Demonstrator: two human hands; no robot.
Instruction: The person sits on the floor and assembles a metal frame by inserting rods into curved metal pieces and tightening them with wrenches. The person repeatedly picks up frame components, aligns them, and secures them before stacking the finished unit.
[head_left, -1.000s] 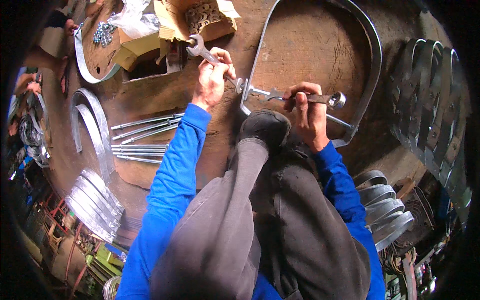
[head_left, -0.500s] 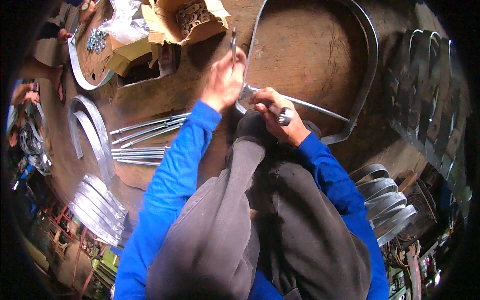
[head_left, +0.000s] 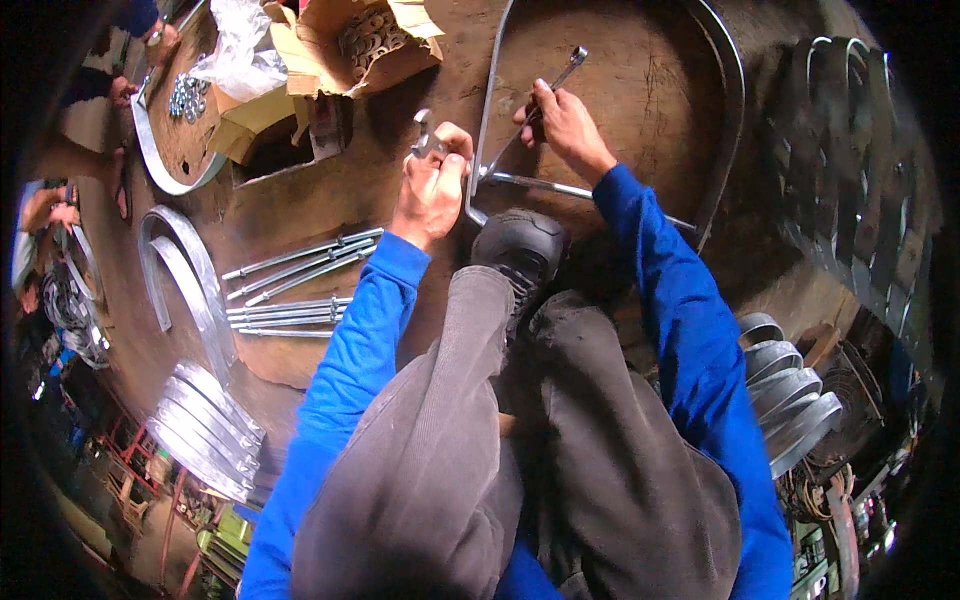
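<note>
My left hand [head_left: 428,200] is closed around an open-end wrench [head_left: 424,130], whose jaw sticks up past the fingers. It is beside the left side of a bent flat metal strap [head_left: 742,90]. A metal rod [head_left: 550,186] runs across the strap's near part. My right hand [head_left: 575,135] grips a second wrench [head_left: 566,70] above the rod; this wrench slants down toward the rod's left end at the strap. Whether it sits on a nut there is too small to tell. My black shoe [head_left: 520,245] is just below that joint.
Several loose rods [head_left: 300,265] lie left of my arm. An open cardboard box [head_left: 325,50] of washers stands behind, near a plastic bag [head_left: 245,55]. Bent straps [head_left: 205,430] are stacked at left, with more straps [head_left: 790,400] at right. Another person's hand [head_left: 160,38] is far left.
My right hand has swung away from my knees to above the rod, turning its wrench. The left hand has shifted slightly nearer, and its wrench's jaw now shows more plainly.
</note>
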